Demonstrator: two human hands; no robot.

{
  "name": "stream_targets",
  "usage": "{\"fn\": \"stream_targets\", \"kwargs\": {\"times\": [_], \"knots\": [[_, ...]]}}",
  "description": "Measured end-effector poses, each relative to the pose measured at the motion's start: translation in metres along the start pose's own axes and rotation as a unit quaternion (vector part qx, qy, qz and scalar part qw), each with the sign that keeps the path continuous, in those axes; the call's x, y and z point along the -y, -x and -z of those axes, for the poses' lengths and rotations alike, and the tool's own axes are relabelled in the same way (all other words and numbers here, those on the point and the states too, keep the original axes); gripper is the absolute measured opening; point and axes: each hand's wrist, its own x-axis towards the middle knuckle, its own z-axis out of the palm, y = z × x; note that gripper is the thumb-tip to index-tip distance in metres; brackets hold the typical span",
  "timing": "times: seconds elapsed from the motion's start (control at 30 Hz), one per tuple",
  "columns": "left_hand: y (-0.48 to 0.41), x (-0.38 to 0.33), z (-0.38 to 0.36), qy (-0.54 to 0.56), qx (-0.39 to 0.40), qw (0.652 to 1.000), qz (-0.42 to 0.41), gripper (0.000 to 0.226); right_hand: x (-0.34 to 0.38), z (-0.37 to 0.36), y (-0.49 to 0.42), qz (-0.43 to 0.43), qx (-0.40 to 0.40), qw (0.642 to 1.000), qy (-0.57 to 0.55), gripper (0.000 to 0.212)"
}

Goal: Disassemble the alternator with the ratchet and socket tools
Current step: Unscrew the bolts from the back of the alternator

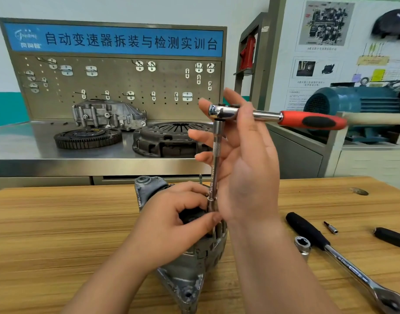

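Blue banner (113, 39) "自动变速器拆装与检测实训台" behind alternator (187, 268)

- A grey cast-metal alternator (190, 264) with a ribbed housing stands on the wooden table (58, 223), one mounting ear towards the camera.
- A chrome ratchet (307, 120) with a red-and-black grip sits level in the air, its handle pointing right.
- A slim chrome extension bar (216, 155) runs upright from the ratchet's head, its lower end meeting the alternator's top.
- A second ratchet (344, 261), chrome with a black handle, lies on the table at the right, with a loose chrome socket (302, 244) just beside it.
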Motion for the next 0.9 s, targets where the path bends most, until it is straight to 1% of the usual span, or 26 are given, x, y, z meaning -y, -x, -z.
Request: {"fn": "stream_targets", "kwargs": {"times": [0.1, 0.23, 0.3, 0.4, 0.47, 0.6, 0.7, 0.73, 0.8, 0.87, 0.9], "knots": [[-0.0004, -0.0001, 0.0002, 0.0, -0.002, 1.0, 0.017, 0.04, -0.0008, -0.0019, 0.0008, 0.037, 0.006, 0.998, 0.049, 0.022], [-0.0011, -0.0025, -0.0033, -0.039, -0.01, 0.999, 0.014, 0.036, 0.0011, -0.003, 0.0002, 0.093, 0.025, 0.99, 0.104, 0.026], [-0.0014, -0.0028, -0.005, -0.053, -0.012, 0.998, 0.013, 0.036, 0.0015, -0.0029, 0.0003, 0.102, 0.024, 0.988, 0.113, 0.026], [-0.0008, -0.003, -0.0059, -0.061, -0.019, 0.998, 0.011, 0.041, 0.001, -0.0025, 0.0014, 0.072, 0.028, 0.994, 0.079, 0.023], [-0.0001, -0.0032, -0.0052, -0.039, -0.014, 0.999, 0.009, 0.047, 0.0017, -0.0022, 0.0009, 0.043, 0.029, 0.997, 0.048, 0.023], [0.0001, -0.002, -0.0025, -0.007, 0.005, 1.0, 0.008, 0.046, 0.0031, -0.0009, -0.0005, 0.0, 0.027, 1.0, -0.008, 0.03], [-0.0011, -0.0015, -0.0023, -0.006, -0.003, 1.0, 0.01, 0.044, 0.0011, -0.0017, 0.0002, -0.006, 0.024, 1.0, 0.003, 0.028], [-0.0013, -0.0016, -0.003, -0.009, -0.008, 1.0, 0.009, 0.04, 0.001, -0.0022, 0.0, 0.006, 0.023, 1.0, 0.017, 0.024], [-0.0015, -0.0009, -0.0047, -0.019, -0.019, 1.0, 0.007, 0.031, 0.0013, -0.0017, -0.001, 0.059, 0.023, 0.996, 0.068, 0.022], [-0.0016, -0.0003, -0.0065, -0.032, -0.02, 0.999, 0.008, 0.032, 0.0005, -0.0016, -0.0009, 0.123, 0.034, 0.983, 0.129, 0.024], [-0.0015, -0.0004, -0.0071, -0.04, -0.022, 0.999, 0.008, 0.034, 0.0, -0.0021, -0.0001, 0.14, 0.042, 0.979, 0.144, 0.026]]}}
